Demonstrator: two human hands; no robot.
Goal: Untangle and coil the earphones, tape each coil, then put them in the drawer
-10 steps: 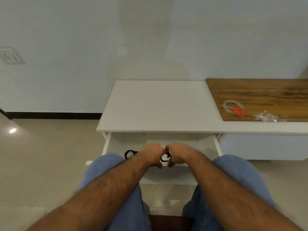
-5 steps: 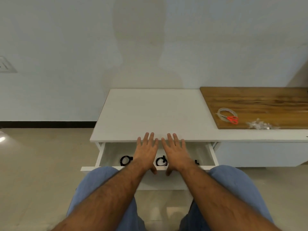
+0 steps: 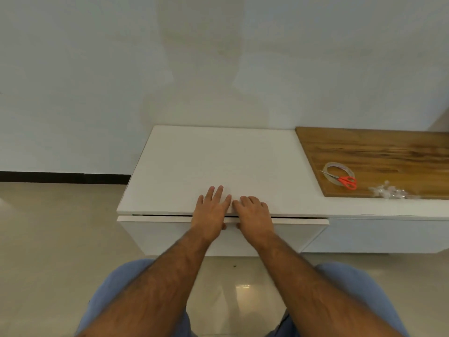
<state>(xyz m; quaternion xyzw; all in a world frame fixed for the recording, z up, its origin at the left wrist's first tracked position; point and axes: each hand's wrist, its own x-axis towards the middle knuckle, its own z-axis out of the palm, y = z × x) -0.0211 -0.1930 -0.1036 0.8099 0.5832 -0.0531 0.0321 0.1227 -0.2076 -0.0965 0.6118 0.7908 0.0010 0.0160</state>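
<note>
The white drawer (image 3: 155,231) is pushed in almost flush under the white cabinet top (image 3: 218,161), with only a thin dark gap showing. My left hand (image 3: 211,212) and my right hand (image 3: 252,215) lie side by side over the drawer's top edge. The left fingers are straight on the cabinet top, the right fingers slightly bent, and both thumbs press the drawer front. The coiled black earphones are hidden inside the drawer.
A wooden board (image 3: 379,156) lies on the cabinet's right part with a roll of clear tape (image 3: 339,172), red-handled scissors (image 3: 347,182) and crumpled clear plastic (image 3: 386,193). A second drawer front (image 3: 388,235) is to the right. My knees (image 3: 126,300) are below, over tiled floor.
My hands let go of the earphone coils in the open drawer, flattened, and pushed the drawer in until it is almost closed. The coils have gone out of sight.
</note>
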